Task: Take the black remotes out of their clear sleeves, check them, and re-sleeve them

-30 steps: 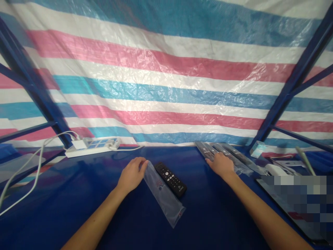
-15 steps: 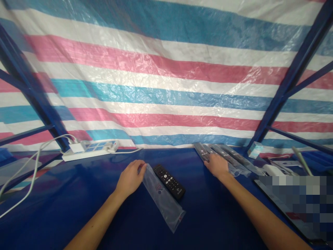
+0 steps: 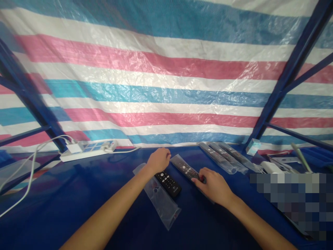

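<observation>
A black remote (image 3: pixel 170 184) lies bare on the blue table, beside a flat clear plastic bag (image 3: pixel 162 205). My left hand (image 3: pixel 159 160) is over the upper end of that remote, its fingers curled; whether anything is between them is hidden. To the right, my right hand (image 3: pixel 212 184) grips a bagged remote (image 3: pixel 185 167) by its lower part, thumb and fingers pressed on the plastic. The far end of this bag points toward my left hand, with a small gap between them.
Several bagged remotes (image 3: pixel 223 158) lie at the table's back right, near a small box (image 3: pixel 253 147). A white power strip (image 3: pixel 88 151) with cables sits at the back left. A white device (image 3: pixel 272 167) is at the right.
My right hand has brought one bagged remote from the back-right group toward the middle. My left hand has left the clear bag and moved right, over the bare remote's top.
</observation>
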Motion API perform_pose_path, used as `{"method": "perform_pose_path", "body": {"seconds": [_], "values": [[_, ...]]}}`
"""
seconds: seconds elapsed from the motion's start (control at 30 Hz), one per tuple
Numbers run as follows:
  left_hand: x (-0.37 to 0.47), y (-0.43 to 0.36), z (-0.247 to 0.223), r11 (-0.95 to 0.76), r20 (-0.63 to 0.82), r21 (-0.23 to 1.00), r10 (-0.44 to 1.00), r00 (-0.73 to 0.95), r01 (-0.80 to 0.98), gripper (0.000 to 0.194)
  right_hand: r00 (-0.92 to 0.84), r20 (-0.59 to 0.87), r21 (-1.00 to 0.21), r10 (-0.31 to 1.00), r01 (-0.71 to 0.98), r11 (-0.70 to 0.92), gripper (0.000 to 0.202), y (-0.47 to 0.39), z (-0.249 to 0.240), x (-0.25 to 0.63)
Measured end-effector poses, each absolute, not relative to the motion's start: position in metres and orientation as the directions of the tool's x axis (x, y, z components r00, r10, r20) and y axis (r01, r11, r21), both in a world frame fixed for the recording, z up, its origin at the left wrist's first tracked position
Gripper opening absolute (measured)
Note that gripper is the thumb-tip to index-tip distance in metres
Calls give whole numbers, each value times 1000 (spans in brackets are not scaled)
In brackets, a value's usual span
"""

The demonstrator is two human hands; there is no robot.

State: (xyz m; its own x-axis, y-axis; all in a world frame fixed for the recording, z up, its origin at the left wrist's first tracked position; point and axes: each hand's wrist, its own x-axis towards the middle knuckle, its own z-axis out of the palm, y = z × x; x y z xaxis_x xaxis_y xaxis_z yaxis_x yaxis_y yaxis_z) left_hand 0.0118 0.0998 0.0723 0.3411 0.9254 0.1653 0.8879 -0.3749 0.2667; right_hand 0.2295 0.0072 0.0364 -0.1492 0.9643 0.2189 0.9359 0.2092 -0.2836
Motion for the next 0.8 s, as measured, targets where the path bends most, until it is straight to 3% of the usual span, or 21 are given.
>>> {"method": "perform_pose_path", "body": {"seconds": [0.27,0.4,0.63,0.8], "values": [[38,152,54,-246,-60,305,959,276,920,17,-47,392,-440,919,867,232,36,1,22,267],[40,150,50,-243,-52,299,961,270,923,18,-39,376,-506,926,828,240,38,2,17,274],[42,143,47,-250,35,310,967,252,917,25,-104,333,-502,937,822,269,38,-1,16,268],[41,145,48,-248,-23,316,963,269,916,23,-104,344,-495,933,824,274,38,-2,16,266]]}}
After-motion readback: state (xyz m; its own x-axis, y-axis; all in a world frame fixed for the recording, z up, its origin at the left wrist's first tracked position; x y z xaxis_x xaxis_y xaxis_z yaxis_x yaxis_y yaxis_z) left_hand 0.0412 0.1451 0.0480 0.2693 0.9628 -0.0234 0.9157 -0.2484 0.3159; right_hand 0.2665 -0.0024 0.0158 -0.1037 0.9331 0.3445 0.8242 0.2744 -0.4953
